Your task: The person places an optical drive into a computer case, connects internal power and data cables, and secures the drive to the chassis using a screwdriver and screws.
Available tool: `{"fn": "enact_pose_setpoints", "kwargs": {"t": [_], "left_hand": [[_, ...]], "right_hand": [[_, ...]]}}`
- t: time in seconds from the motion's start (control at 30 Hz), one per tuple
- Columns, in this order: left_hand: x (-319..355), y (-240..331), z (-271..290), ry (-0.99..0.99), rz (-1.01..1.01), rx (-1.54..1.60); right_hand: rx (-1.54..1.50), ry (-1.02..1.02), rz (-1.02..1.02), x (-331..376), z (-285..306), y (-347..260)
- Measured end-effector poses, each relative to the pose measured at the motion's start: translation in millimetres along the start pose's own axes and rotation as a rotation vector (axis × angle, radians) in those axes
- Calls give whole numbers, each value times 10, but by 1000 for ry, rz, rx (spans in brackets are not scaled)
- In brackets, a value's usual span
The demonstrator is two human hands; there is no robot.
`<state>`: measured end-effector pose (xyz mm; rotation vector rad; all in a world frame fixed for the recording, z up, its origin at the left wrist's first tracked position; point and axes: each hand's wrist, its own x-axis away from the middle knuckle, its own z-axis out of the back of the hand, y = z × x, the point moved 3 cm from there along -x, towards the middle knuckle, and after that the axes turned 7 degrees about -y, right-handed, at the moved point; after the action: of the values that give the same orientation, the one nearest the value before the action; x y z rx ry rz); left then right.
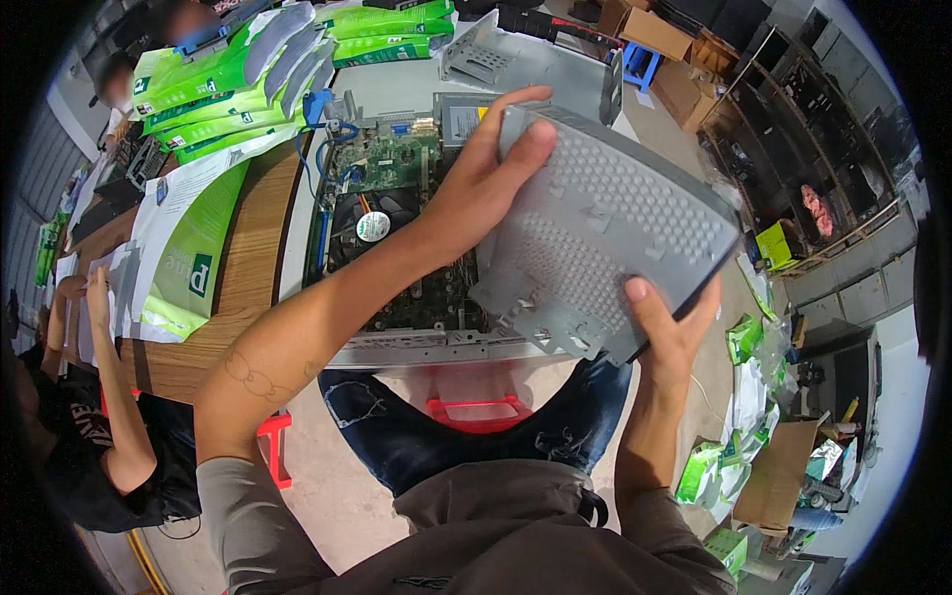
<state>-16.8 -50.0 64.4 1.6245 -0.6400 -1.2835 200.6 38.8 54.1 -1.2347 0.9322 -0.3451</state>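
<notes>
1. Losing sight of the right part of the open computer case (426, 342) behind the grey metal cover (595, 228), held just right of the frame's centre.
2. Unable to tell about contact between cover and case (overlapping from this angle).
3. Making out nothing of the cover's underside, and little of the right-hand fingers tucked behind its shadowed wall.
4. Grasping the cover near its upper left corner with the left hand (501, 164), with thumb on the dimpled face and fingers curled round the edge; gripping the lower right side with the right hand (671, 330), thumb likewise on the face.
5. Crossing the case with the left forearm (387, 273), in the way of part of the interior.
6. Showing inside the case, left of centre, a green circuit board (382, 164) and a round white label (373, 227) on a dark fan.
7. Piled at the upper left with green-and-white packages (233, 94); covered lower down, on the wooden tabletop (260, 228), by a flat package (198, 233), near a co-worker's hand (97, 286).
8. Bordered at top centre by a bent metal panel (545, 64), and at lower right by a cardboard box (778, 471).
9. Turning the cover's dimpled face toward the camera, with notched edge toward the bottom; sloping along its long axis (apparently) from upper left to lower right.
</notes>
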Motion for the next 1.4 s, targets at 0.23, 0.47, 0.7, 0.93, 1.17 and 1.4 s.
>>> {"fn": "enact_pose_setpoints", "kwargs": {"t": [0.23, 0.47, 0.7, 0.93, 1.17, 1.4], "left_hand": [[-115, -260, 74, -80, 94, 182], [51, -558, 165, -387, 95, -894], [113, -670, 108, -378, 193, -998], [131, -559, 132, -330, 188, -973], [131, -594, 141, -327, 138, -922], [122, -607, 114, -324, 195, -955]], "right_hand": [[686, 101, 376, 392, 206, 252], [427, 318, 498, 518, 466, 402], [268, 260, 454, 366, 443, 440], [271, 352, 369, 384, 293, 538], [458, 398, 356, 351, 71, 559], [434, 447, 348, 308, -7, 566]]}}
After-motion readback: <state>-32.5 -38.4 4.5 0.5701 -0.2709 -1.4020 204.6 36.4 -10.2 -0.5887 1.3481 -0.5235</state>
